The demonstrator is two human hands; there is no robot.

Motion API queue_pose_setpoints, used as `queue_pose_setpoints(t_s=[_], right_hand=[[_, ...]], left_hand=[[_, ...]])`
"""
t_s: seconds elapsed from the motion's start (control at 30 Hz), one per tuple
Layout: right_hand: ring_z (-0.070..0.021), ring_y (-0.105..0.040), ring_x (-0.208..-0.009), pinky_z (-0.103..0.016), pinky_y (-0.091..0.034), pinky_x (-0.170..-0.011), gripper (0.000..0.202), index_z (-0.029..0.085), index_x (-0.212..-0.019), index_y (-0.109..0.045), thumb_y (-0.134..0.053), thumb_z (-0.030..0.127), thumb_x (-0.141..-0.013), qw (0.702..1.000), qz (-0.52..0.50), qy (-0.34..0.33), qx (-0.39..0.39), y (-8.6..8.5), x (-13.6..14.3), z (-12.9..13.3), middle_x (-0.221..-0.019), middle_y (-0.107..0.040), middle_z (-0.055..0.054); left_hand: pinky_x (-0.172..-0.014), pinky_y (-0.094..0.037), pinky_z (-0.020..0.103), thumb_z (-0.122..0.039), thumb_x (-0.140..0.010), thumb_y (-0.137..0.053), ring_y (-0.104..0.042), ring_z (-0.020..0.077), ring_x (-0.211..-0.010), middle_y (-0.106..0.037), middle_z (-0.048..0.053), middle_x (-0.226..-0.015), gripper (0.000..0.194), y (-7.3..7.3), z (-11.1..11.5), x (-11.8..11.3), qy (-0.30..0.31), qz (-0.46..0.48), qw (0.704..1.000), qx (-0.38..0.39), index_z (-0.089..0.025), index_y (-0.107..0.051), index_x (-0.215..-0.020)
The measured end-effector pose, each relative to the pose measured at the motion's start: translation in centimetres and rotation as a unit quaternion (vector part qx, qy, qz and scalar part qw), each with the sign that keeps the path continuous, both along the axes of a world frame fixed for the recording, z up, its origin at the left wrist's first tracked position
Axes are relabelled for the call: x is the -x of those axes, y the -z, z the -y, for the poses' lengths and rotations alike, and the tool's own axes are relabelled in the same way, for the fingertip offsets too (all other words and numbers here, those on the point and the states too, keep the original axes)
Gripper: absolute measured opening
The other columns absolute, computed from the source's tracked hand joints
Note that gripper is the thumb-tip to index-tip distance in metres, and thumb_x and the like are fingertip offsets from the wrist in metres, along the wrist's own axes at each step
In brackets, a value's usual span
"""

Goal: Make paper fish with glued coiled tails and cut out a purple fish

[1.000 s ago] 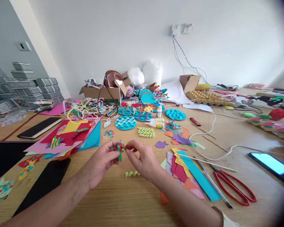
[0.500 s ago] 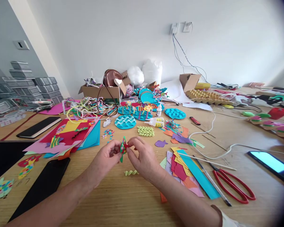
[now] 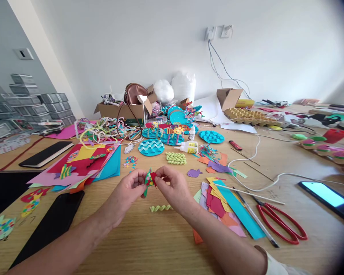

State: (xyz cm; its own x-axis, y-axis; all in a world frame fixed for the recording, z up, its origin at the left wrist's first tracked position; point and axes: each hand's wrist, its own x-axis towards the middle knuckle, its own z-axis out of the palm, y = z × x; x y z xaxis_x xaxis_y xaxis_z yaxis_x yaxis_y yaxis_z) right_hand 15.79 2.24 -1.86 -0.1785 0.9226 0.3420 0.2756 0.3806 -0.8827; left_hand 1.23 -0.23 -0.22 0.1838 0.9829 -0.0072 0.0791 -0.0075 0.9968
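Between my two hands, above the table, is a small green paper fish (image 3: 149, 178) with coloured dots and a red end. My left hand (image 3: 132, 187) pinches its green side between thumb and fingers. The red end is gripped by the fingertips of my right hand (image 3: 172, 187). Just below them on the wood lies a curly light-green pipe cleaner (image 3: 160, 208). Several more of these green curls (image 3: 176, 158) lie side by side beyond my hands. A purple paper fish (image 3: 194, 173) rests to the right of my right hand.
Red-handled scissors (image 3: 281, 223), a pencil (image 3: 258, 217) and paper scraps (image 3: 216, 204) lie at right. Glue bottles (image 3: 188, 147) stand and lie behind the hands, near blue wavy discs (image 3: 151, 147). On the left are coloured sheets (image 3: 109, 168) and a black phone (image 3: 50, 225).
The paper fish has turned, so its dotted face and red end show more fully. Both hands keep hold of it in nearly the same place.
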Motion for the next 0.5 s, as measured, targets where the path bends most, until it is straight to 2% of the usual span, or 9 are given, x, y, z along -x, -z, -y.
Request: queue_pose_setpoints(t_s=[0.13, 0.23, 0.37, 0.5], right_hand=[[-0.0113, -0.051, -0.053, -0.022, -0.039, -0.051, 0.009, 0.018, -0.063, -0.052, -0.047, 0.015, -0.069, 0.998, -0.034, -0.017, 0.055, 0.1, 0.1, -0.2, -0.056, -0.056, 0.002], [-0.0103, -0.050, -0.052, -0.021, -0.038, -0.050, 0.009, 0.018, -0.063, -0.051, -0.046, 0.015, -0.071, 0.997, -0.042, -0.025, 0.058, 0.3, 0.1, -0.2, -0.055, -0.054, 0.003], [-0.0115, -0.053, -0.060, -0.021, -0.038, -0.055, 0.011, 0.019, -0.066, -0.053, -0.047, 0.013, -0.074, 0.997, 0.047, -0.019, -0.063, 0.4, -0.1, 0.1, -0.062, -0.057, 0.001], [-0.0137, -0.054, -0.067, -0.023, -0.039, -0.060, 0.013, 0.019, -0.074, -0.054, -0.046, 0.010, -0.078, 0.973, 0.149, -0.030, -0.173, 0.3, -0.3, 0.5, -0.072, -0.058, -0.002]], left_hand=[[-0.059, -0.038, 0.022, -0.016, -0.070, -0.054, -0.047, 0.0119, -0.070, -0.055, -0.002, -0.075, 0.016, 0.1, -0.1, 0.1, 0.000, 0.008, 1.000, 0.006, -0.019, -0.058, -0.085], [-0.060, -0.038, 0.022, -0.016, -0.070, -0.054, -0.046, 0.0115, -0.070, -0.055, -0.002, -0.076, 0.017, 0.0, -0.2, 0.4, 0.005, 0.008, 1.000, 0.012, -0.019, -0.058, -0.087], [-0.063, -0.041, 0.025, -0.027, -0.075, -0.054, -0.048, 0.0134, -0.072, -0.054, 0.000, -0.078, 0.014, -0.6, -0.1, 0.9, 0.044, -0.002, 0.999, 0.029, -0.018, -0.057, -0.086], [-0.059, -0.039, 0.024, -0.035, -0.076, -0.056, -0.047, 0.0128, -0.066, -0.051, -0.002, -0.071, 0.018, -0.8, -0.3, 1.0, 0.046, -0.035, 0.998, 0.022, -0.018, -0.055, -0.078]])
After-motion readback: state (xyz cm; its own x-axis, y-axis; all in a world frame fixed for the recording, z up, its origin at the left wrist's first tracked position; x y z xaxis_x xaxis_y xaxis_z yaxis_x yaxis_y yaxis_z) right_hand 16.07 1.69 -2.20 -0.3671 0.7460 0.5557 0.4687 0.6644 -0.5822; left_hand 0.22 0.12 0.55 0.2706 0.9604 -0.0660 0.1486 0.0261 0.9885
